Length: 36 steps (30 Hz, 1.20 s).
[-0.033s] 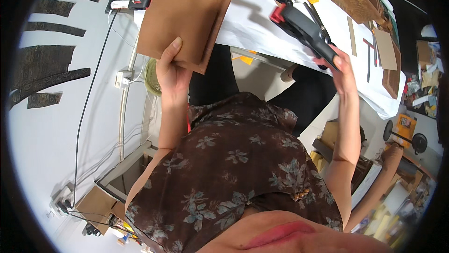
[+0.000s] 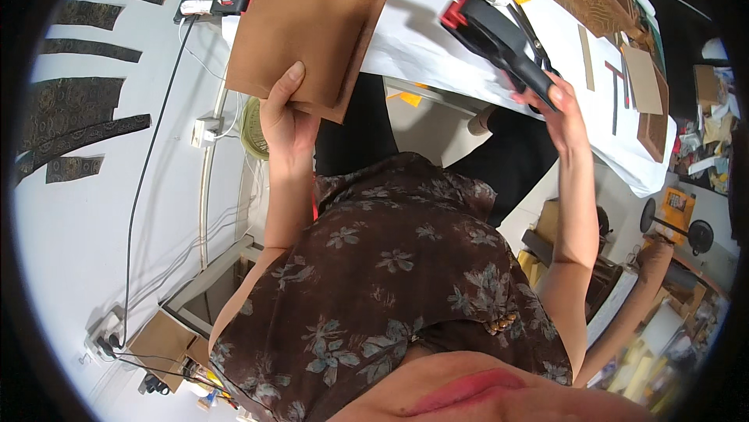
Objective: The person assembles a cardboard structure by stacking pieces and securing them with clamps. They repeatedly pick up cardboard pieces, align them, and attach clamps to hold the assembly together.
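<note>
The left hand [image 2: 289,122], fingers pinching, thumb on top, grips the near edge of a smooth, flat brown panel [image 2: 300,32]; this overhangs the worktop [image 2: 406,51], long axis running away; right fingers curl round a black clamp [image 2: 499,40], red tips pointing far-left; bare white surface between.

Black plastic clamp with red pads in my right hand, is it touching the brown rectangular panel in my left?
Apart. The head view plainly shows white table covering between the black clamp and the brown panel.
</note>
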{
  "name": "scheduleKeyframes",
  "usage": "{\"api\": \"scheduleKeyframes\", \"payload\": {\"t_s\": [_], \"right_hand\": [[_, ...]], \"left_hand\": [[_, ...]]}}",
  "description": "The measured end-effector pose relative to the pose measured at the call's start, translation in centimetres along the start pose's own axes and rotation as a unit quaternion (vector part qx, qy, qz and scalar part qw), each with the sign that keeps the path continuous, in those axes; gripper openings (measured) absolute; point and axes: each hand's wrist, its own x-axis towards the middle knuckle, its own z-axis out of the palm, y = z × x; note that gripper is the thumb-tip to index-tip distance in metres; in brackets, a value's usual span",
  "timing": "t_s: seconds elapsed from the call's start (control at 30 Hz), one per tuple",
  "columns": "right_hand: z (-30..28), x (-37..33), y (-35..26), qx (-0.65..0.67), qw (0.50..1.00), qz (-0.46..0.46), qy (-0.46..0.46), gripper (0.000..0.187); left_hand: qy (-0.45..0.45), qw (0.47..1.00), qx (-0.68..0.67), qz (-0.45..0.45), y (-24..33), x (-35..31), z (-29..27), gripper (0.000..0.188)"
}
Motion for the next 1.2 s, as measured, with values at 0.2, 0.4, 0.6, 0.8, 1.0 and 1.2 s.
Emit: {"api": "scheduleKeyframes", "payload": {"t_s": [0.2,0.4,0.6,0.8,1.0,1.2], "right_hand": [[3.4,1.9,-0.5,-0.014,0.998,-0.033,-0.042,0.084],[4.9,4.1,-1.0,-0.04,0.996,-0.047,-0.064,0.08],[5.2,6.4,-1.1,0.006,0.994,-0.077,-0.079,0.068],[5.0,7.1,-1.2,0.004,0.994,-0.048,-0.093,0.071],[4.4,7.1,-1.4,-0.019,0.992,-0.058,-0.107,0.073],[4.6,6.4,-1.3,0.014,0.995,-0.046,-0.088,0.077]], "left_hand": [[0.015,0.999,0.013,0.038,0.7,-0.2,0.8,0.059],[0.001,0.999,0.008,0.044,0.8,-0.2,0.2,0.059],[-0.007,0.999,0.027,0.04,0.7,-0.7,0.4,0.061],[-0.009,0.998,0.048,0.043,0.6,-0.8,0.2,0.063],[-0.007,0.998,0.047,0.042,0.6,-1.0,0.2,0.065],[0.003,0.998,0.048,0.041,0.5,-1.4,0.3,0.063]]}}
